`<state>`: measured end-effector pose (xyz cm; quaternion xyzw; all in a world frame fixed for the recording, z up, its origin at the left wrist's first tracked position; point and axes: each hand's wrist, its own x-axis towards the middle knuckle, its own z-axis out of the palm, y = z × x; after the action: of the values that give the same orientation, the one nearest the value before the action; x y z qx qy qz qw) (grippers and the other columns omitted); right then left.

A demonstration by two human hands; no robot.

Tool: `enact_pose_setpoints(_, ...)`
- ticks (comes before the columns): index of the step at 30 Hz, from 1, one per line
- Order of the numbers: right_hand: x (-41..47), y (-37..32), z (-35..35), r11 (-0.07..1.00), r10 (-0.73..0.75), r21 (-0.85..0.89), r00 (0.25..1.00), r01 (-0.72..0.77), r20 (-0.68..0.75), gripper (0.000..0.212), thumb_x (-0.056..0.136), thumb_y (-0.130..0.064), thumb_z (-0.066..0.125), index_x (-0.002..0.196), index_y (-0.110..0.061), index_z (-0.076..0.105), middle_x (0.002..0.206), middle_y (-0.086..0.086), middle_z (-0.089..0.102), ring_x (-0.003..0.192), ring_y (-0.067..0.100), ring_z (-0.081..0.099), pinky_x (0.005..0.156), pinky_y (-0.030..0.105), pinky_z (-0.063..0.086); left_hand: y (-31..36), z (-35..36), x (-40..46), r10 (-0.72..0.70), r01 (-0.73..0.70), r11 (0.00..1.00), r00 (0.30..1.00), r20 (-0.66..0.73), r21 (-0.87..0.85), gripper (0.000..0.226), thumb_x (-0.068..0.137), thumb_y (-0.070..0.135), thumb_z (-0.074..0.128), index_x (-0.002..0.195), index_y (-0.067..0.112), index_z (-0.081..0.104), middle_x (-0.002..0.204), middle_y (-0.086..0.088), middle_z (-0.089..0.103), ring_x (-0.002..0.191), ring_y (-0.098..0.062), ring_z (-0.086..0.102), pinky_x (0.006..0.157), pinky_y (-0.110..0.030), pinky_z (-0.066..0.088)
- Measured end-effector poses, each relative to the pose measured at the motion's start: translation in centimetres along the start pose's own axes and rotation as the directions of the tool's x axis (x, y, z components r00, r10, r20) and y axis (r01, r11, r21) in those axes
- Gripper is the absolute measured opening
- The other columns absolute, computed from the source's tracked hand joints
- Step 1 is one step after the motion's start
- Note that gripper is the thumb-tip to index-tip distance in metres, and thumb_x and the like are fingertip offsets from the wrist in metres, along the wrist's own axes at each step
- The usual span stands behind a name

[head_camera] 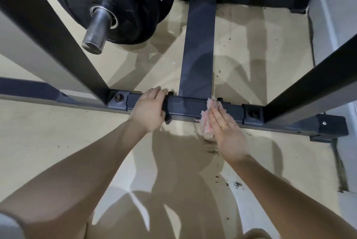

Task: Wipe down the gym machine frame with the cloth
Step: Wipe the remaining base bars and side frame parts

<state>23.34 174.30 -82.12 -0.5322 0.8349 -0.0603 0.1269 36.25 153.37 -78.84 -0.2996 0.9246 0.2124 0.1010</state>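
Now cloth [206,120] flat under right grip [226,132] on frame [185,106]

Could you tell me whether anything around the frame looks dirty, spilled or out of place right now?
Yes: dark crumbly debris lies scattered on the floor just below the cloth, with more specks nearer the camera.

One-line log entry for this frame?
phase: wiping | right hand: flat on cloth | left hand: grips frame crossbar | cloth: on crossbar

A single head-worn camera looks steeply down and forward from close above at the machine frame [185,106] and tan floor [58,132] beneath.
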Motion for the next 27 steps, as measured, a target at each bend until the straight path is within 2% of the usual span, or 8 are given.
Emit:
enact_pose_setpoints(3,0.5,-2.7,1.4,0.996,-0.073,0.044,0.996,0.075,-0.048,0.063,0.092,0.005,0.031,0.149,-0.011,0.010,0.156,0.004,0.000,0.146,0.020,0.003,0.119,0.029,0.010,-1.6,1.0,-0.9,-0.019,0.017,0.999,0.999,0.040,0.047,0.071,0.089,0.015,0.051,0.150,0.010,0.016,0.156,-0.010,0.015,0.143,-0.024,0.012,0.114,-0.027,0.011)
enact_pose_setpoints(7,2.3,-6.7,3.8,0.981,-0.183,0.073,0.979,0.177,0.088,0.069,0.085,0.007,0.014,0.146,-0.013,-0.011,0.149,-0.004,-0.025,0.138,0.015,-0.026,0.120,0.031,-0.001,-2.4,1.4,-1.4,0.029,-0.029,1.000,0.999,0.026,-0.013,0.073,0.087,0.003,0.048,0.150,0.014,0.014,0.158,-0.005,0.012,0.145,-0.021,0.010,0.113,-0.022,0.008)
enact_pose_setpoints(12,4.0,-5.1,2.8,0.902,-0.429,-0.134,0.890,0.412,-0.154,0.062,0.076,0.008,0.054,0.137,0.001,0.046,0.146,0.009,0.042,0.135,0.025,0.039,0.111,0.036,0.031,-2.1,1.4,-1.4,0.021,-0.022,1.000,0.996,0.089,0.014,0.080,0.085,0.004,0.049,0.151,0.015,0.003,0.159,-0.004,0.000,0.146,-0.019,0.000,0.115,-0.024,0.008)
enact_pose_setpoints(15,3.1,-0.1,0.7,0.775,-0.592,-0.292,0.805,0.560,-0.027,0.055,0.090,0.011,0.040,0.144,0.006,0.030,0.154,0.013,0.025,0.142,0.028,0.027,0.114,0.040,0.031,-1.5,1.6,-1.5,-0.005,-0.009,0.987,0.996,0.092,0.158,0.086,0.086,0.006,0.049,0.150,0.014,-0.008,0.159,-0.002,-0.006,0.146,-0.018,-0.003,0.115,-0.026,0.013)
enact_pose_setpoints(18,1.3,3.7,-1.8,0.738,-0.534,-0.409,0.835,0.536,0.131,0.054,0.093,0.011,0.014,0.137,0.005,0.043,0.149,0.013,0.035,0.136,0.024,0.039,0.107,0.036,0.040,-0.4,1.9,-1.6,-0.054,0.030,0.975,0.994,0.100,0.220,0.085,0.088,0.010,0.047,0.148,0.011,-0.013,0.159,-0.005,-0.009,0.146,-0.021,-0.004,0.115,-0.028,0.014)
enact_pose_setpoints(21,0.0,3.7,-2.8,0.798,-0.424,-0.380,0.884,0.467,0.196,0.057,0.084,0.011,0.018,0.128,0.002,0.053,0.136,0.008,0.054,0.123,0.020,0.055,0.101,0.027,0.045,0.7,1.3,-1.5,-0.130,0.104,0.977,0.983,0.132,0.188,0.081,0.091,0.014,0.046,0.149,0.010,-0.011,0.158,-0.008,-0.009,0.146,-0.023,-0.004,0.115,-0.032,0.016)
enact_pose_setpoints(24,-1.4,1.4,-1.9,0.847,-0.381,-0.377,0.922,0.376,0.063,0.055,0.085,0.017,0.020,0.140,0.012,0.018,0.147,0.012,0.040,0.136,0.021,0.038,0.108,0.023,0.037,2.7,0.7,-1.3,-0.090,0.073,0.981,0.992,0.085,0.181,0.078,0.092,0.020,0.047,0.150,0.009,-0.004,0.158,-0.011,-0.008,0.146,-0.027,-0.002,0.117,-0.034,0.010)
enact_pose_setpoints(27,-1.8,0.2,-3.1,0.820,-0.386,-0.428,0.919,0.380,0.076,0.067,0.078,0.015,0.027,0.143,0.004,0.032,0.152,0.018,0.028,0.141,0.029,0.028,0.113,0.032,0.029,5.9,1.3,-0.9,0.111,-0.126,0.979,0.989,0.100,0.161,0.073,0.090,0.009,0.045,0.150,0.011,0.003,0.159,-0.006,-0.007,0.146,-0.023,-0.003,0.117,-0.032,0.006)
